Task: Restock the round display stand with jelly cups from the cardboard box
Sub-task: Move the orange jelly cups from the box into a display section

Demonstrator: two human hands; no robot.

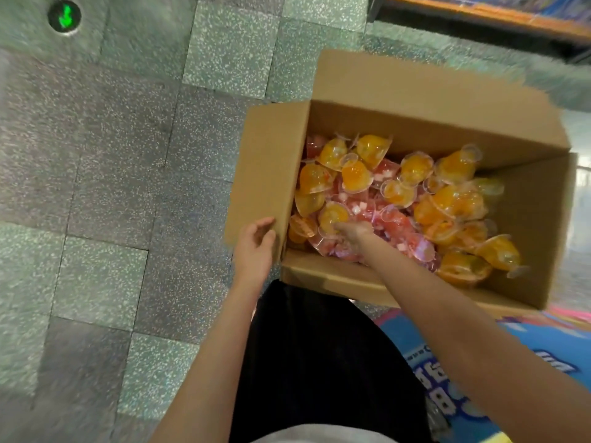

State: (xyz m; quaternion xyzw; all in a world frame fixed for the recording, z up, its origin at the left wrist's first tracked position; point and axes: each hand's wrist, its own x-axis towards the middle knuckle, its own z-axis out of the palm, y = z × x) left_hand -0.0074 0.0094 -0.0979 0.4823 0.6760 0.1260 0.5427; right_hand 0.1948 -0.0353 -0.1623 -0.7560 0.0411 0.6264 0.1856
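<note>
An open cardboard box (399,123) stands on the floor, filled with several orange and red jelly cups (415,169) in clear plastic. My right hand (351,233) reaches down into the near left corner of the box, its fingers among the cups and touching an orange jelly cup (332,215); whether it holds one is not clear. My left hand (256,247) hangs just outside the box's left flap (265,174), fingers loosely curled, holding nothing. The round display stand is out of view.
Grey-green speckled floor tiles (128,187) spread to the left. A green arrow marker (65,16) is set in the floor at top left. A blue printed surface (447,378) lies at lower right. A shelf edge (495,14) runs along the top right.
</note>
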